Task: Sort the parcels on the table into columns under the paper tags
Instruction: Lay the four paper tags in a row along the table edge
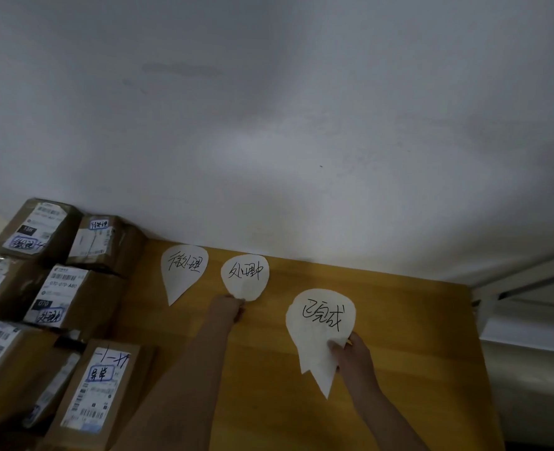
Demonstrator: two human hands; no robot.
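Three white teardrop-shaped paper tags with handwritten characters are over the yellow wooden table [415, 320]. The left tag [182, 271] lies flat near the wall. My left hand [228, 309] pinches the lower tip of the middle tag [245, 276]. My right hand [350, 353] pinches the right tag [323, 333], which seems to be more than one sheet, a little nearer to me. Several brown cardboard parcels with white shipping labels are piled at the left, among them one at the back [38, 231] and one at the front [97, 392].
A white wall [269, 125] rises directly behind the table's far edge. The table's right edge [479, 336] drops off beside a pale ledge or sill. The parcels crowd the left side from the wall to the near edge.
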